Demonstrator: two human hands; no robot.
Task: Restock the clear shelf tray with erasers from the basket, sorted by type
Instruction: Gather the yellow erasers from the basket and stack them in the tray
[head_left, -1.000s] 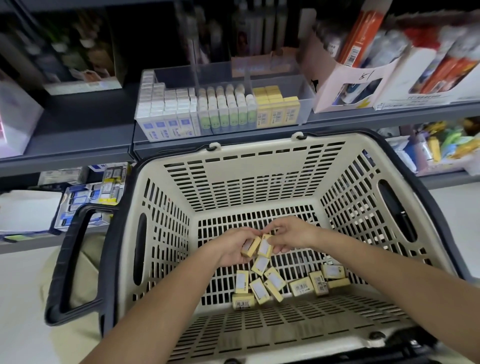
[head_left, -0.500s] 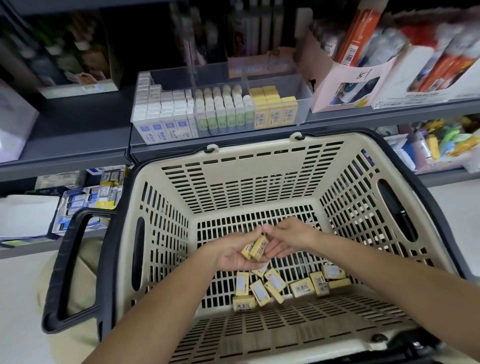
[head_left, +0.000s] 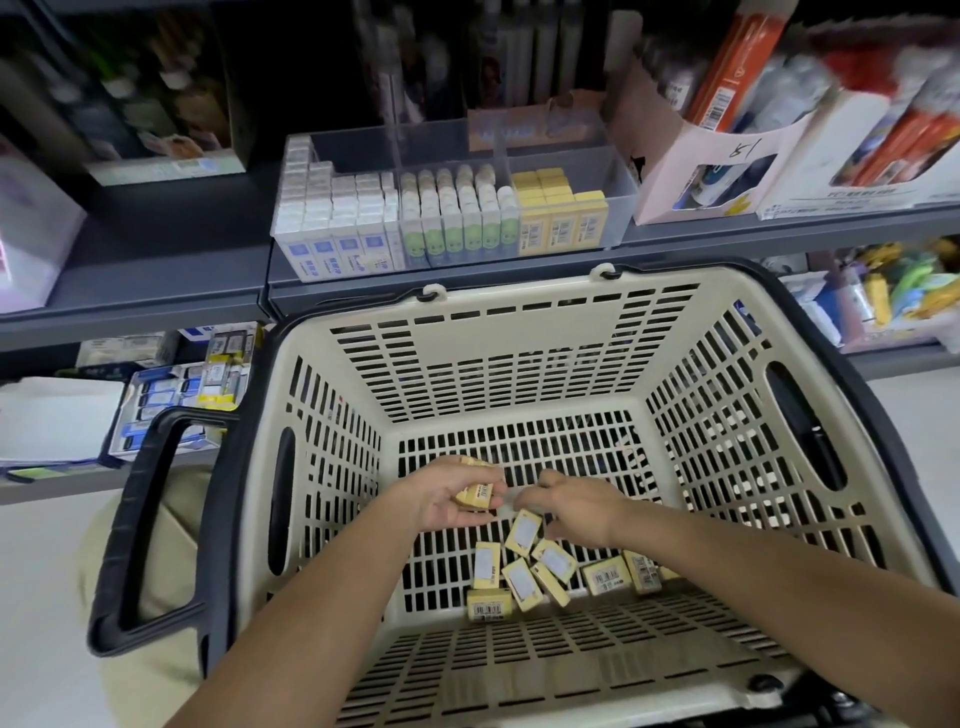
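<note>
A cream slotted basket (head_left: 509, 358) hangs below the shelf, and both my hands are inside it. My left hand (head_left: 447, 493) grips a small stack of yellow boxed erasers (head_left: 477, 492). Just to its right, my right hand (head_left: 576, 506) hovers with fingers curled loosely over several loose yellow erasers (head_left: 524, 571) on the basket floor; no eraser shows in its fingers. On the shelf above stands the clear tray (head_left: 618, 208), filled with white-blue erasers (head_left: 337, 223), green-faced erasers (head_left: 457, 218) and yellow erasers (head_left: 561, 213), each type in its own section.
The basket has a black handle (head_left: 150, 525) folded down at left. Pink and white display boxes (head_left: 727, 166) of pens stand right of the tray. Stationery boxes (head_left: 171, 384) fill the lower shelf at left, colourful items (head_left: 893, 296) at right.
My right hand passed an eraser to my left hand and drew away to the right. My left hand now holds the stack alone, slightly farther left.
</note>
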